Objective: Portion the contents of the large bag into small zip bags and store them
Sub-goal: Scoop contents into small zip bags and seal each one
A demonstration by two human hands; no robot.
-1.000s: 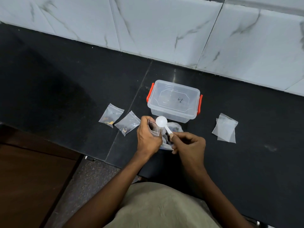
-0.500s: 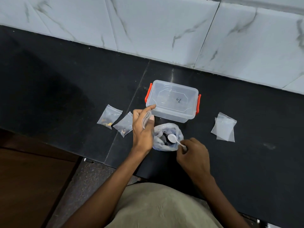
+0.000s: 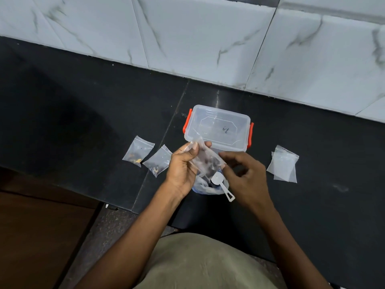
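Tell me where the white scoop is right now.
In the head view, the white scoop sits unheld in the mouth of the large bag, near the counter's front edge, just below the small zip bag, its handle sticking out toward the right hand.

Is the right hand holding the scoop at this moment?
No: the scoop rests in the large bag, while the right hand touches the small bag.

A black stone bench (image 3: 83, 113) with a thin seam running from twelve toward seven o'clock. Behind it, at twelve o'clock, a wall of white marble-look tiles (image 3: 198, 34) veined with grey. At eight o'clock, a brown wooden surface (image 3: 37, 236) beside a speckled grey floor (image 3: 108, 230). At six o'clock, olive-green fabric (image 3: 200, 263).
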